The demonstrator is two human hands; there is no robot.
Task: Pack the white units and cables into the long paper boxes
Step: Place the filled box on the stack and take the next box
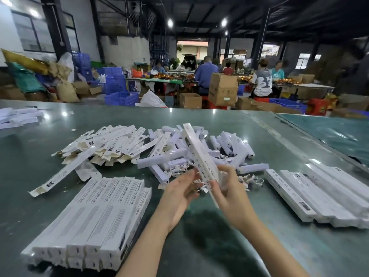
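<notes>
My right hand [226, 188] grips the near end of a long white paper box [196, 150], which slants up and away over the table. Beside it, my left hand [182, 189] has its fingers at the box's near end, where a coiled white cable [196, 181] shows between the two hands; whether the fingers pinch the cable is unclear. Behind them lies a heap of white units [201, 148] mixed with loose cables [249, 179]. A pile of flat, empty paper boxes [107, 142] lies to the left.
Closed boxes are stacked at the near left [95, 222] and laid in a row at the right [323, 194]. More white boxes [19, 116] sit at the far left of the green table [219, 242]. Beyond are blue crates, cartons and seated people.
</notes>
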